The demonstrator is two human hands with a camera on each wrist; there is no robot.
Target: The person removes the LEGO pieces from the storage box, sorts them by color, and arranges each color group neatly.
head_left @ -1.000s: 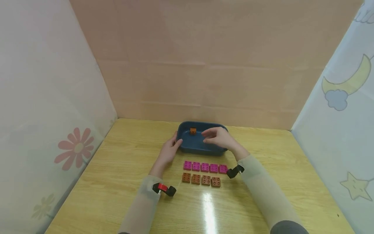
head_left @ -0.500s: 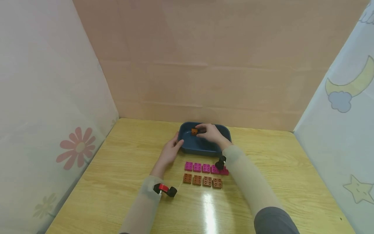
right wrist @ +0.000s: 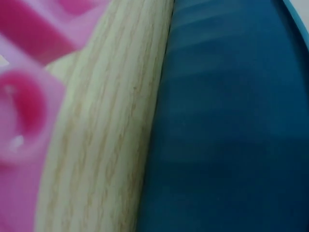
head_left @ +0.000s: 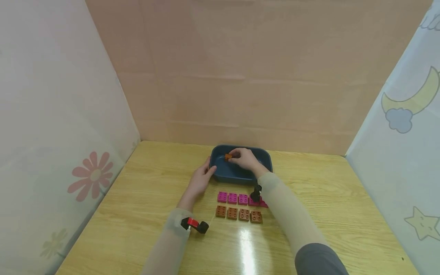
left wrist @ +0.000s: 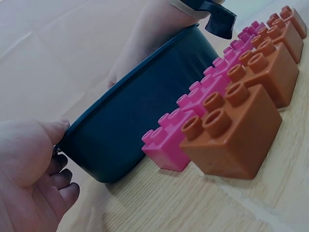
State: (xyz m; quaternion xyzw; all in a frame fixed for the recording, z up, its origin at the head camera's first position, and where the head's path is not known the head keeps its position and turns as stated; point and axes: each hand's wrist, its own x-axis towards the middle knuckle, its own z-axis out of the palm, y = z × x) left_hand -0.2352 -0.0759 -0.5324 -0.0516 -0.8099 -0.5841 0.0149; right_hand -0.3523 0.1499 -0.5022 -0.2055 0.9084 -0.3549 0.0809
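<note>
A dark blue tray with raised walls stands toward the back of the table. My left hand grips its left end, thumb over the rim and fingers curled below it outside, as the left wrist view shows. Inside the tray, my right hand pinches an orange toy brick between thumb and fingers. In front of the tray lies a row of pink toy bricks, its right end partly covered by the right wrist's camera. Nearer me runs a row of orange-brown bricks, studs up.
The wooden table meets a plain backdrop just behind the tray. Printed cloth walls close off both sides. A black camera on the right wrist hangs over the pink row; another camera sits on the left wrist.
My right hand has moved left inside the tray, from its right side to the orange brick, and its fingers have closed on it. The left hand keeps its hold on the tray.
</note>
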